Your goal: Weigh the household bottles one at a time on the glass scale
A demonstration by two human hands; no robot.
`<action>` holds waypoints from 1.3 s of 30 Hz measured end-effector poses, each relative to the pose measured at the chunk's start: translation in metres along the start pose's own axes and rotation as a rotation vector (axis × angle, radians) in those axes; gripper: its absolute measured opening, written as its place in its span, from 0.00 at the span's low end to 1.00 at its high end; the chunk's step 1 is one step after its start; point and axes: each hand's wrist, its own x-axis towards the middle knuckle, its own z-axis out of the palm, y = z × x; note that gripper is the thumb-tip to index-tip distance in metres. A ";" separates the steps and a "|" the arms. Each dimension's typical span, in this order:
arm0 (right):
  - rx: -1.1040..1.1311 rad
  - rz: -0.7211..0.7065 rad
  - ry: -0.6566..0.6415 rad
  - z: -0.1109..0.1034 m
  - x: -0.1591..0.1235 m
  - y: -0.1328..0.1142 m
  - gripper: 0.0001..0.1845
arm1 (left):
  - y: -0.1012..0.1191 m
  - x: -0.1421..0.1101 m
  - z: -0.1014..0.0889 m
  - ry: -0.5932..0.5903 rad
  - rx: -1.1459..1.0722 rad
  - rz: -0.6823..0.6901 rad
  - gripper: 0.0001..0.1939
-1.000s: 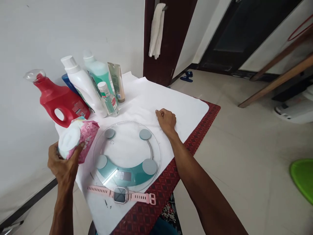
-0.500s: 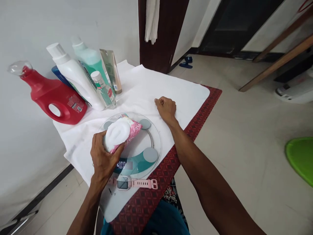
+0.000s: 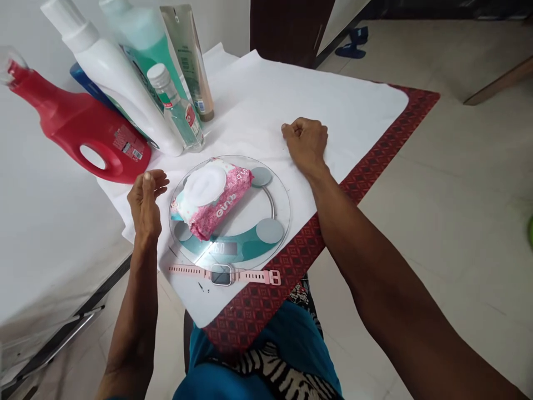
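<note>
A pink and white pack of wet wipes (image 3: pixel 220 206) with a white lid lies on the round glass bathroom scale (image 3: pixel 233 253). The scale's lit display is partly washed out by glare. My left hand (image 3: pixel 145 203) is just left of the scale, apart from the pack, its fingers loosely extended and holding nothing. Closed in a fist, my right hand (image 3: pixel 307 143) rests on the white cloth (image 3: pixel 316 100) beyond the scale's right side. A smartwatch with a pink strap (image 3: pixel 221 274) lies along the scale's near edge.
At the back left stand a red jug (image 3: pixel 94 133), a white bottle (image 3: pixel 112 78), a green bottle (image 3: pixel 144 33), a small clear bottle (image 3: pixel 177 108) and a tube (image 3: pixel 189 61). A red patterned border (image 3: pixel 375 161) edges the table. Blue slippers (image 3: pixel 353 44) lie on the floor.
My left hand has let go of the wipes pack and moved left off the scale. The pack now lies on the scale. My right hand stays in a fist. The view has tilted down.
</note>
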 end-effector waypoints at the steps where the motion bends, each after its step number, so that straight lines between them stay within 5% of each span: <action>1: -0.005 -0.003 -0.004 0.000 0.000 0.001 0.24 | -0.005 0.001 0.003 -0.006 0.015 0.012 0.30; 8: -0.031 0.017 -0.024 -0.004 -0.002 -0.003 0.23 | -0.047 0.010 0.007 0.172 -0.032 -0.081 0.35; 19: 0.001 0.037 -0.016 -0.005 -0.006 -0.008 0.23 | -0.064 0.012 0.005 0.109 -0.015 -0.088 0.36; 22: 0.141 -0.069 -0.066 -0.020 -0.021 -0.051 0.22 | -0.066 0.014 0.005 0.090 0.046 -0.067 0.35; 26: 0.187 -0.540 -0.585 -0.042 -0.049 -0.141 0.62 | -0.066 0.015 0.005 0.081 0.097 -0.050 0.33; 30: -0.075 -0.755 -0.939 -0.035 -0.063 -0.210 0.74 | -0.064 0.013 0.004 0.079 0.093 -0.053 0.34; 34: -0.395 -0.746 -1.195 -0.010 -0.063 -0.229 0.67 | -0.065 0.012 0.001 0.078 0.077 -0.104 0.33; 39: -0.215 -0.864 -1.003 -0.007 -0.070 -0.206 0.37 | -0.068 0.015 0.000 0.084 0.101 -0.145 0.31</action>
